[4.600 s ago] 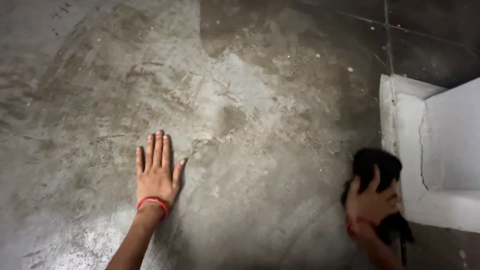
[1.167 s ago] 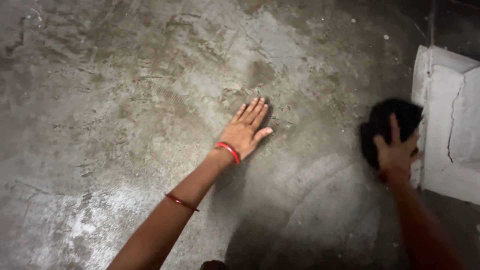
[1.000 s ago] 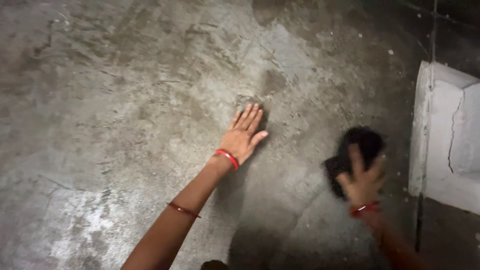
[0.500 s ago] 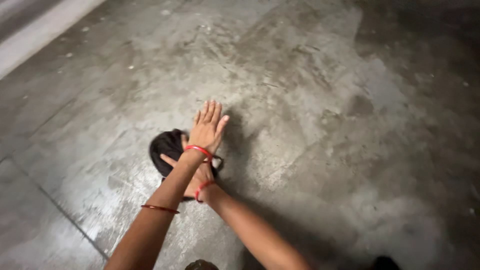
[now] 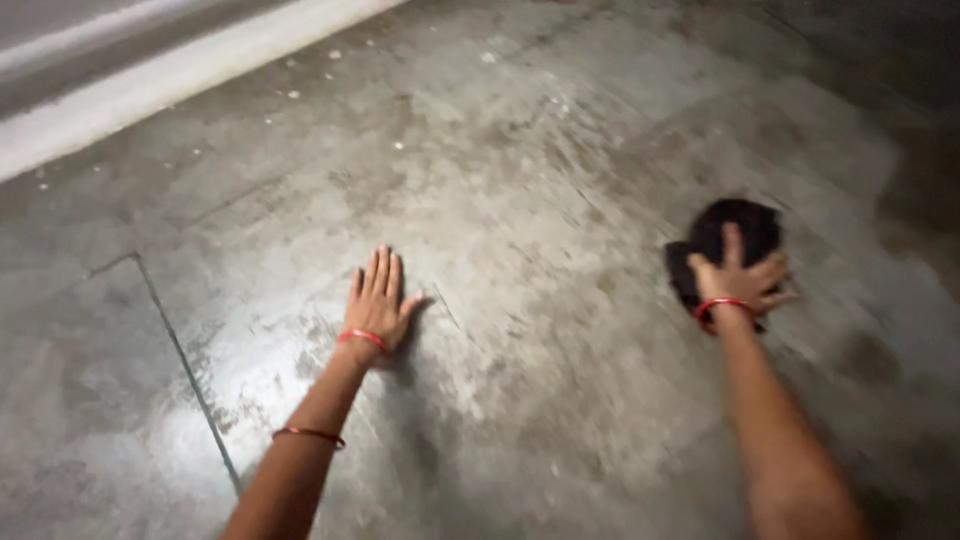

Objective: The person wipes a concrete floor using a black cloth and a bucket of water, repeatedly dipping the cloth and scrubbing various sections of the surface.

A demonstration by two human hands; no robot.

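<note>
My left hand (image 5: 377, 304) lies flat, palm down, on the wet grey concrete floor (image 5: 520, 180), fingers together and pointing away from me. It holds nothing; red bangles ring the wrist and forearm. My right hand (image 5: 740, 280) presses down on a dark black cloth (image 5: 735, 232) at the right, fingers spread over it. The cloth lies bunched on the floor, mostly beyond my fingers. The right side is motion-blurred.
A pale raised strip (image 5: 170, 75) runs along the floor's far left edge. A thin joint line (image 5: 185, 360) crosses the concrete at the left. Small white specks dot the far floor. A glossy wet patch shines near my left forearm.
My right hand has swept the cloth from under my left arm out to the right. The view has swung left, and my left hand stays planted on the floor.
</note>
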